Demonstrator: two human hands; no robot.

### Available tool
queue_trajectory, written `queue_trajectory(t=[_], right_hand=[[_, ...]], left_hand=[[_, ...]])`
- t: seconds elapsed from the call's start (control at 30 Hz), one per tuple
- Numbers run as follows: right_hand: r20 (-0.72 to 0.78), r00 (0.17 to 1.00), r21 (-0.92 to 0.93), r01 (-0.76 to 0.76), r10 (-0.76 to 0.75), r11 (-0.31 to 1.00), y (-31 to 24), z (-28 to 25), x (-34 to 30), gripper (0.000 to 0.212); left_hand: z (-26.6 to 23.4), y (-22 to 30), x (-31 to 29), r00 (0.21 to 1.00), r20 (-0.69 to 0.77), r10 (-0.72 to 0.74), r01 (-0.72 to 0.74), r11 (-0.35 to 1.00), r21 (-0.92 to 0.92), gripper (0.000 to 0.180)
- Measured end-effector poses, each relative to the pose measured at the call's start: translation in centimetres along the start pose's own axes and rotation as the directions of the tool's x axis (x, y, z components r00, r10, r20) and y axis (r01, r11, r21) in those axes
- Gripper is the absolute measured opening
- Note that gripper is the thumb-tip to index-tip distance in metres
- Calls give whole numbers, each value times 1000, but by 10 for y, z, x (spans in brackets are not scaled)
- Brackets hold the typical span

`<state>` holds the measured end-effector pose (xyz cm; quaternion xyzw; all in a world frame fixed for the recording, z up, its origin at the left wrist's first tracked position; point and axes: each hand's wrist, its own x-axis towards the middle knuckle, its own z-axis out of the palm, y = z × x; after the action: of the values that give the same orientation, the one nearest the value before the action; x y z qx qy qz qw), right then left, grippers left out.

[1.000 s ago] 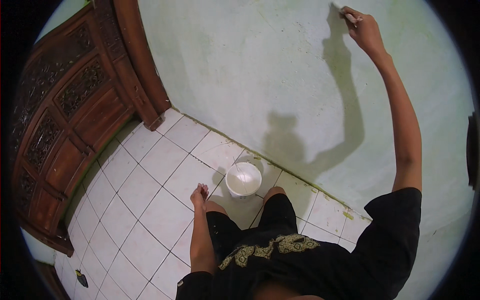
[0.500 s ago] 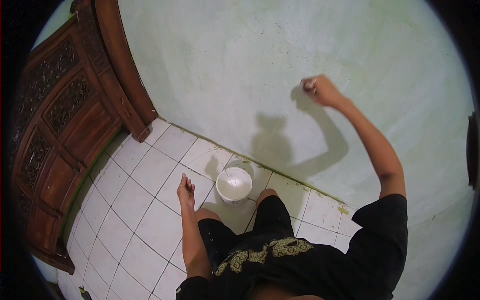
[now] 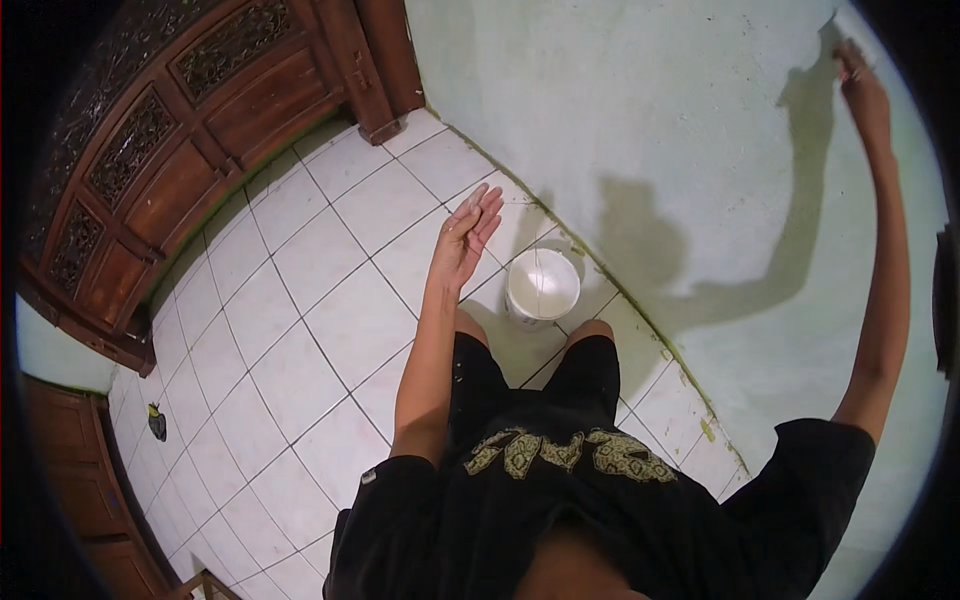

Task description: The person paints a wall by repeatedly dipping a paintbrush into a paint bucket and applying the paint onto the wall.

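One container is seen: a round white bucket (image 3: 541, 288), open at the top with white inside, set on the tiled floor just beside the foot of the pale green wall. No labels, signs or screens are shown.

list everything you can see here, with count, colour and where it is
bucket: one, white, on the floor by the foot of the wall, in front of the knees
wall: one, pale green, upper right half of the view, with the person's shadow on it
floor: white square tiles, left and centre
door: one, dark brown carved wood, upper left
small object: one, dark with a yellow bit, on the tiles at far left; too small to tell what it is
left hand: one, open and empty, held out above the tiles near the bucket
right hand: one, raised high against the wall; whether it holds anything cannot be made out
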<state>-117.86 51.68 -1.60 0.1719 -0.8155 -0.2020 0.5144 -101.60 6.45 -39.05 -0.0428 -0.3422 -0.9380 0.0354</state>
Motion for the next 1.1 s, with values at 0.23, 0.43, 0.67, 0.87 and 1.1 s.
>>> queue_trajectory(t=[0.23, 0.43, 0.67, 0.87, 1.1], right_hand=[[513, 828, 368, 29, -229, 929, -117, -38, -74, 26], [391, 855, 810, -145, -341, 568, -110, -21, -77, 16], [224, 966, 723, -74, -131, 686, -34, -26, 7, 20], [-93, 995, 412, -3, 45, 911, -15, -105, 88, 11], [-213, 972, 46, 112, -100, 993, -43, -19, 70, 30]], left_hand=[[11, 9, -1, 1000, -5, 2, -1, 998, 68, 42], [-51, -7, -5, 921, -389, 34, 14, 993, 121, 34], [-150, 2, -50, 901, -432, 45, 53, 976, 212, 47], [-212, 11, -96, 768, -636, 79, 128, 953, 274, 36], [-256, 0, -110, 674, -739, 22, 137, 979, 154, 21]])
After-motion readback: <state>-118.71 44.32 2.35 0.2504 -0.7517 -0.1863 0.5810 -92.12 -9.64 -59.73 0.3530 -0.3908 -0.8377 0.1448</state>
